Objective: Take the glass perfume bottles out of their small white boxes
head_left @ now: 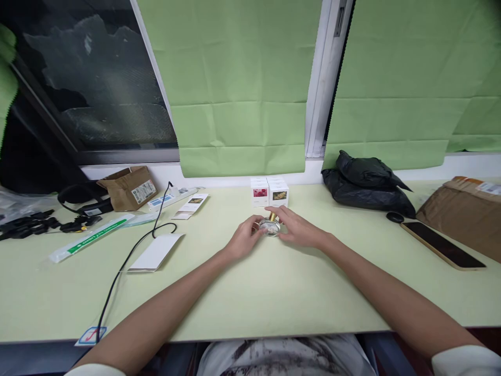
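Black cable (135, 249) lay left of the glass bottle (270, 227). My left hand (246, 237) held its side. I judged it rigid, slick, breakable, best gripped round the body; sat between hands, white boxes (270, 192) blocking behind. My right hand (299, 227) curled round its gold top (273, 215). Black plastic bag (366, 187) lay well right.

On the far right of the counter (274, 303) rests a crumpled black plastic bag (368, 190). A small black oval object (395, 217) lies just beside it, near a phone (442, 245) with its dark screen up; a brown cardboard box (465, 214) stands at the right edge. At the far left is an open brown carton (127, 193) with a white label; nearer, a clear packet with a green strip (97, 236) lies flat. A black cable (99, 329) trails to the near edge. Green blinds (238, 89) hang beyond the counter.
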`<state>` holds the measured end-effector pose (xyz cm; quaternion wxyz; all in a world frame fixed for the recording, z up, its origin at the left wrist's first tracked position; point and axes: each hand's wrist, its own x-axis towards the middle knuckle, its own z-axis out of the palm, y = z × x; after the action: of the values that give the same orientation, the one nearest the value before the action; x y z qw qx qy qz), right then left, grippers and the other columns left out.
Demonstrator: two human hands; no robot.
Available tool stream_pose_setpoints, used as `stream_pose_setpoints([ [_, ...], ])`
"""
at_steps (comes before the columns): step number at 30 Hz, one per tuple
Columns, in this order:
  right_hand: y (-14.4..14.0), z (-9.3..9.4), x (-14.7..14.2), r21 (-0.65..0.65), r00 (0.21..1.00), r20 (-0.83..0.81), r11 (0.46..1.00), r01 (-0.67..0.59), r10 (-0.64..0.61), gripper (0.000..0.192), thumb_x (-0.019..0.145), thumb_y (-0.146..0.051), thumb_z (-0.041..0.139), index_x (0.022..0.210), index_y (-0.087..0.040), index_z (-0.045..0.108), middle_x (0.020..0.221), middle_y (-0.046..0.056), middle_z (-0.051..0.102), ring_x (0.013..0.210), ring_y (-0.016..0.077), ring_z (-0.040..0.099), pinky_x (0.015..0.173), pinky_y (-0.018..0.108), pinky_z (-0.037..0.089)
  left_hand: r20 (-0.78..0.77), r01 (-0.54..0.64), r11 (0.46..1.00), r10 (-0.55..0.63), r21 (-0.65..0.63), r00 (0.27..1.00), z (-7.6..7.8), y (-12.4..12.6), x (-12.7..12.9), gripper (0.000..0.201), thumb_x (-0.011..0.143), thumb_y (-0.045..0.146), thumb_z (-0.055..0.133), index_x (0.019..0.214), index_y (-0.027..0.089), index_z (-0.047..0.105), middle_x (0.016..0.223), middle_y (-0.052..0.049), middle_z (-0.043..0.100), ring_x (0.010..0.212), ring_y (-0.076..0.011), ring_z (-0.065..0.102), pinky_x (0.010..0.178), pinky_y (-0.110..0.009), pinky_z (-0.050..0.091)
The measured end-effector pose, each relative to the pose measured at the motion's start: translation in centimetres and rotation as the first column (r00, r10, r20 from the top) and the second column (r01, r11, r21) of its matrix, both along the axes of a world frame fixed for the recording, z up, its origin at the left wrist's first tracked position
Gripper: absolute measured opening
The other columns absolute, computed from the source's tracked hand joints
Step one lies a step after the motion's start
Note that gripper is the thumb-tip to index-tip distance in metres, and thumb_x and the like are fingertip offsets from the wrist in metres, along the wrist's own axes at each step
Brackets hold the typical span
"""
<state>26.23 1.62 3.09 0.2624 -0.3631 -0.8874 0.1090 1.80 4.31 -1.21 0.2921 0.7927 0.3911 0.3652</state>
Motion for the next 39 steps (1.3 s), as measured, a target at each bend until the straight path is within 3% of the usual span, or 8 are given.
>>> stream_pose_setpoints([
  [2, 0.2, -0.4, -0.1, -0.058, 0.996, -0.075, 0.998, 0.037, -0.042, 0.078, 0.094, -0.027, 0.065, 0.162, -0.032, 0.025, 0.137, 0.011, 0.056, 0.113, 0.0248, 0.061, 0.098, 0.041, 0.053, 0.001, -0.006, 1.000, 0.006, -0.015, 1.000, 0.0, 0.1, -0.1, 0.036, 0.098, 0.045, 0.062, 0.126, 0.022, 0.061, 0.115, -0.007, 0.073, 0.098, -0.0216, 0.068, 0.087, -0.035, 0.055],
  [5, 0.7, -1.3, -0.3, -0.124, 0.983, -0.154, 0.989, 0.076, -0.095, 0.063, 0.098, -0.038, 0.062, 0.155, -0.030, 0.036, 0.134, 0.010, 0.061, 0.109, 0.0237, 0.063, 0.095, 0.041, 0.053, -0.017, -0.022, 0.999, 0.022, -0.024, 1.000, 0.0, 0.2, -0.1, 0.037, 0.097, 0.046, 0.064, 0.124, 0.022, 0.062, 0.109, -0.006, 0.073, 0.095, -0.0214, 0.067, 0.085, -0.034, 0.054],
  [11, 1.4, -2.8, -0.5, -0.134, 0.967, -0.226, 0.987, 0.092, -0.121, 0.037, 0.100, -0.038, 0.058, 0.134, -0.025, 0.057, 0.122, 0.008, 0.067, 0.108, 0.0233, 0.062, 0.093, 0.040, 0.053, -0.030, -0.025, 0.999, 0.025, -0.024, 0.999, 0.1, 0.2, -0.1, 0.039, 0.096, 0.048, 0.064, 0.124, 0.021, 0.061, 0.105, -0.005, 0.072, 0.090, -0.0209, 0.067, 0.082, -0.034, 0.054],
  [20, 0.6, -2.2, -2.1, -0.202, 0.887, -0.448, 0.979, 0.026, -0.116, 0.027, 0.105, -0.041, 0.051, 0.125, -0.027, 0.061, 0.123, 0.006, 0.066, 0.113, 0.0209, 0.062, 0.092, 0.035, 0.053, -0.051, 0.032, 0.999, -0.032, 0.001, 0.998, 1.0, -0.6, 0.2, 0.041, 0.096, 0.049, 0.064, 0.127, 0.022, 0.063, 0.117, -0.008, 0.072, 0.099, -0.0231, 0.066, 0.085, -0.036, 0.053],
  [31, 1.5, -2.2, -2.3, -0.076, 0.908, -0.387, 0.987, 0.139, -0.158, 0.019, 0.104, -0.039, 0.052, 0.112, -0.025, 0.062, 0.109, 0.005, 0.068, 0.105, 0.0232, 0.060, 0.095, 0.038, 0.047, -0.096, 0.028, 0.999, -0.025, 0.035, 0.995, 0.7, -0.6, 0.1, 0.033, 0.100, 0.046, 0.059, 0.124, 0.025, 0.063, 0.111, -0.005, 0.073, 0.098, -0.0242, 0.066, 0.086, -0.036, 0.050],
  [39, 1.8, -2.0, -2.4, -0.043, 0.911, -0.389, 0.991, 0.127, -0.134, 0.018, 0.104, -0.038, 0.050, 0.109, -0.025, 0.061, 0.108, 0.005, 0.067, 0.102, 0.0226, 0.061, 0.095, 0.038, 0.047, -0.162, 0.028, 0.995, -0.011, 0.101, 0.987, 0.4, -0.3, 0.0, 0.032, 0.102, 0.046, 0.056, 0.124, 0.025, 0.062, 0.105, -0.005, 0.071, 0.098, -0.0254, 0.063, 0.085, -0.036, 0.048],
])
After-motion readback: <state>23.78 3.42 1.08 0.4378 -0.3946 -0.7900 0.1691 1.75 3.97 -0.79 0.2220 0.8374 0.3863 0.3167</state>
